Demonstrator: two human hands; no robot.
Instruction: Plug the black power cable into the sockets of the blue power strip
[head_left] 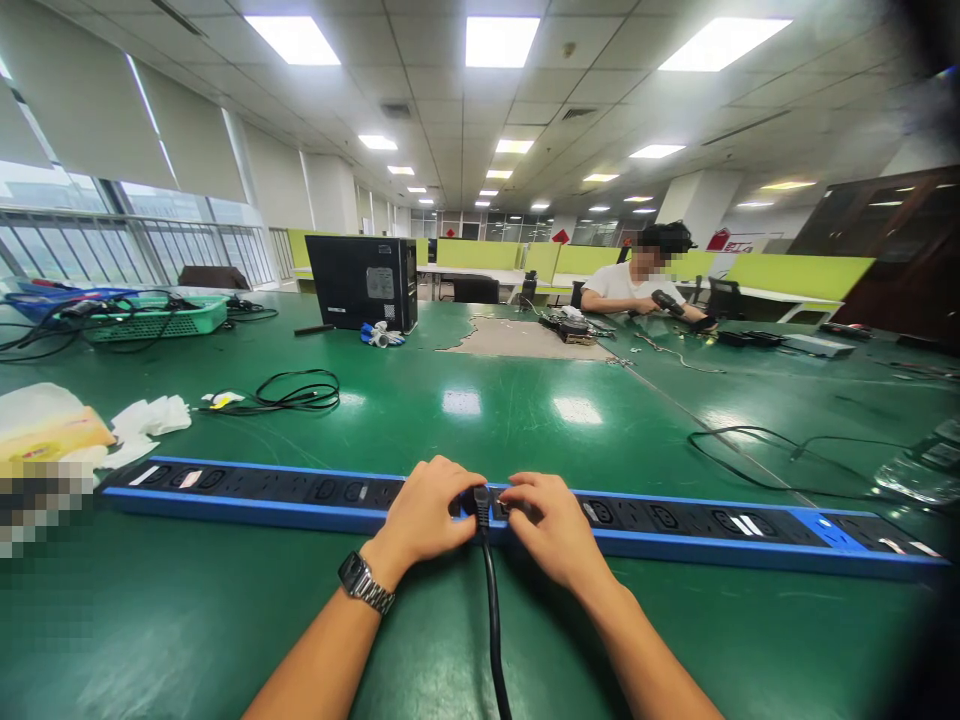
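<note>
A long blue-and-black power strip [780, 530] lies across the green table in front of me. At its middle stands a black power plug [482, 505], its thick cord running down toward me. My left hand [431, 510] is closed on this plug, with the thumb in front and the fingers behind. Just right of the plug, my right hand [553, 525] bends over the strip and grips it between thumb and fingers. The plug's prongs are hidden, so how deep it sits in the socket I cannot tell.
A black computer case [352, 283] stands at the back, with blue-and-white gloves [382, 335] by it. Coiled cable [296, 392], a green basket [172, 318] and crumpled tissue [154, 425] lie left. A clear bottle [922, 465] lies right. Another person [637, 285] sits across the table.
</note>
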